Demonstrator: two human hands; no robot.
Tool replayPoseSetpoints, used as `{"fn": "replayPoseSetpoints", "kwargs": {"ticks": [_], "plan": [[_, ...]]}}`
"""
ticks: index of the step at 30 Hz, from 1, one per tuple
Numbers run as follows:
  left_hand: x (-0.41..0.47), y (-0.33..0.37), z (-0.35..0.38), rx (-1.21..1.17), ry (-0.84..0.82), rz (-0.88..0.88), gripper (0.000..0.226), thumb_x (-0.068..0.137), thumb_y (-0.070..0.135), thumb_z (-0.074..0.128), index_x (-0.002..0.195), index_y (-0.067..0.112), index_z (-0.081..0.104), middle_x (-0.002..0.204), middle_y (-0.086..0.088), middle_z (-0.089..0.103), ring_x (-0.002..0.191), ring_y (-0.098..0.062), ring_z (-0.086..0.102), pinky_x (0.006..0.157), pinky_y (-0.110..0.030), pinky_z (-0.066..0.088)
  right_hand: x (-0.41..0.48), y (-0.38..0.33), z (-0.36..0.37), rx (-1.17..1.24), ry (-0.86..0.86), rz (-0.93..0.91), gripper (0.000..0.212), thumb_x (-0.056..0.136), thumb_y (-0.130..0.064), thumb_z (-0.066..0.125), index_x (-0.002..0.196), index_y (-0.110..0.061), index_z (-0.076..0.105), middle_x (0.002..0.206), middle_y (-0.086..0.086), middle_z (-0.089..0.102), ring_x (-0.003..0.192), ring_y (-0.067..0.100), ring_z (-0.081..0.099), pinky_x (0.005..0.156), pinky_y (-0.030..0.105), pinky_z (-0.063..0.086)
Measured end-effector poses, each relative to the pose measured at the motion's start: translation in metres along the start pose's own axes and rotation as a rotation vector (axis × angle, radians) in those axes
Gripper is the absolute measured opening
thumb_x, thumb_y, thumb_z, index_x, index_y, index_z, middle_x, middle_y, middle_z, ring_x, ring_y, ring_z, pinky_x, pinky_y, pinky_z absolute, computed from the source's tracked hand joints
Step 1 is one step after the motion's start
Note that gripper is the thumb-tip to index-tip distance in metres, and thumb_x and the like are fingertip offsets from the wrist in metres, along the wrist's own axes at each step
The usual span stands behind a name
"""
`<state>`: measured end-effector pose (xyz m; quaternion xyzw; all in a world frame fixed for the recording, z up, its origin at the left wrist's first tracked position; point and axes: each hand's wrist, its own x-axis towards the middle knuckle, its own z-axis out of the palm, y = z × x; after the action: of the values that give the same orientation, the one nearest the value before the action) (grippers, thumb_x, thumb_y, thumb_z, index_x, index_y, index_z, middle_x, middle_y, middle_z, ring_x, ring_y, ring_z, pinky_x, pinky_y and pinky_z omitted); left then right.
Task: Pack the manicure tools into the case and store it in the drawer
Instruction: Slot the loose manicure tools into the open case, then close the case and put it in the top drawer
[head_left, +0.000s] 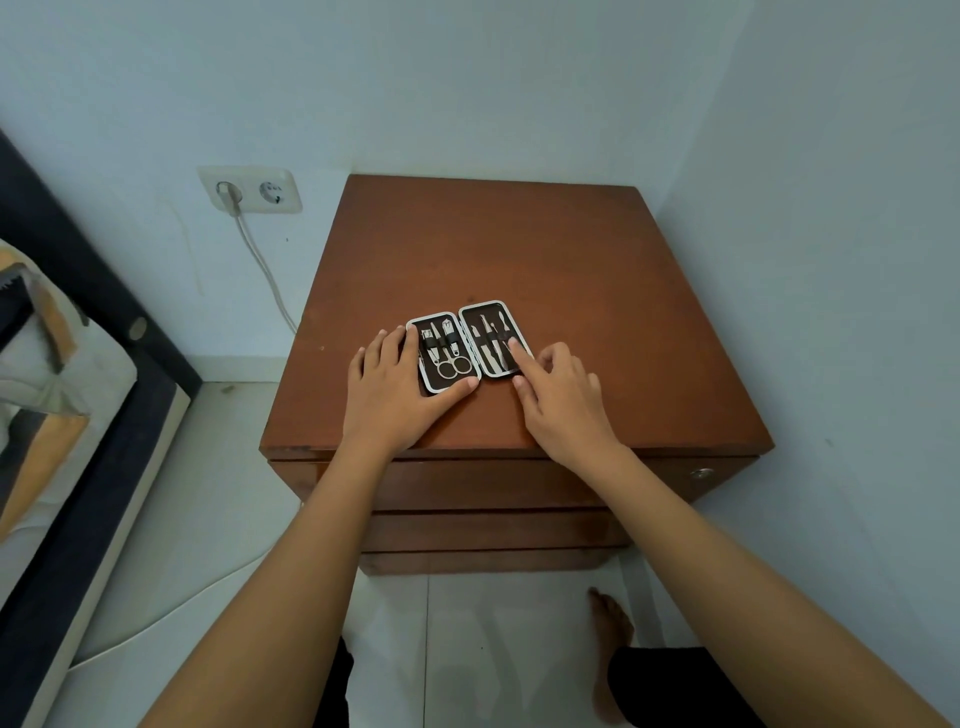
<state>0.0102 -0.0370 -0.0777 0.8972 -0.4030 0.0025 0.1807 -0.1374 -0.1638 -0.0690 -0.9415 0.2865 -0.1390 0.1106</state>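
Note:
A small manicure case (468, 342) lies spread open on the brown nightstand (545, 260), its two dark halves side by side with white rims. The left half holds clippers and scissors (448, 358) under a strap. Several slim metal tools (491, 340) sit in the right half. My left hand (400, 389) rests flat on the left half's near corner, thumb along its front edge. My right hand (563, 395) has its index finger pressing on a tool in the right half, with the thumb on the tabletop beside the case.
The nightstand stands in a wall corner, its drawers (493, 483) shut below the top, a round lock (701, 473) at the right. A bed (62, 415) lies to the left. A wall socket (252, 189) with a plugged cable hangs behind. My foot (613, 618) is on the floor.

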Motion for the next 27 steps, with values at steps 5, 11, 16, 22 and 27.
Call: {"fn": "replayPoseSetpoints", "kwargs": {"ticks": [5, 11, 16, 22, 27], "plan": [[0.000, -0.001, -0.002, -0.041, -0.024, -0.002, 0.102, 0.071, 0.082, 0.032, 0.147, 0.016, 0.018, 0.155, -0.002, 0.021, 0.144, -0.022, 0.011, 0.115, -0.041, 0.007, 0.013, 0.005, -0.009, 0.391, 0.048, 0.244, 0.028, 0.095, -0.025, 0.045, 0.119, -0.013, 0.054, 0.108, 0.002, 0.046, 0.095, 0.015, 0.050, 0.089, 0.032, 0.043], [0.007, -0.003, -0.009, 0.006, -0.059, 0.019, 0.104, 0.066, 0.085, 0.033, 0.146, 0.018, 0.021, 0.152, -0.002, 0.026, 0.140, -0.023, 0.019, 0.111, -0.043, 0.015, 0.042, 0.006, -0.015, 0.336, -0.053, 0.331, 0.012, 0.086, -0.017, 0.053, 0.084, -0.009, 0.061, 0.092, 0.005, 0.054, 0.090, 0.022, 0.054, 0.079, 0.034, 0.046], [0.020, -0.013, -0.019, 0.051, -0.174, 0.041, 0.114, 0.061, 0.089, 0.038, 0.148, 0.018, 0.015, 0.156, 0.002, 0.018, 0.139, -0.022, 0.016, 0.106, -0.049, 0.018, 0.053, 0.001, -0.016, 0.212, -0.174, 0.304, 0.018, 0.086, -0.011, 0.046, 0.085, 0.000, 0.059, 0.100, 0.017, 0.058, 0.095, 0.032, 0.054, 0.070, 0.033, 0.040], [0.015, -0.004, -0.017, -0.048, -0.153, 0.068, 0.108, 0.062, 0.081, 0.044, 0.147, 0.019, 0.020, 0.149, 0.002, 0.026, 0.134, -0.021, 0.019, 0.103, -0.044, 0.019, 0.065, 0.000, -0.020, 0.123, -0.134, 0.310, 0.021, 0.091, -0.003, 0.036, 0.104, 0.005, 0.051, 0.115, 0.023, 0.048, 0.103, 0.039, 0.049, 0.083, 0.041, 0.040], [-0.002, 0.007, -0.009, -0.214, 0.000, 0.112, 0.081, 0.073, 0.059, 0.065, 0.137, 0.014, 0.042, 0.127, -0.003, 0.046, 0.116, -0.022, 0.039, 0.097, -0.037, 0.034, 0.076, 0.009, -0.034, 0.051, -0.011, 0.192, 0.024, 0.088, 0.008, 0.033, 0.105, 0.000, 0.048, 0.117, 0.021, 0.044, 0.105, 0.037, 0.044, 0.086, 0.043, 0.040]]}}
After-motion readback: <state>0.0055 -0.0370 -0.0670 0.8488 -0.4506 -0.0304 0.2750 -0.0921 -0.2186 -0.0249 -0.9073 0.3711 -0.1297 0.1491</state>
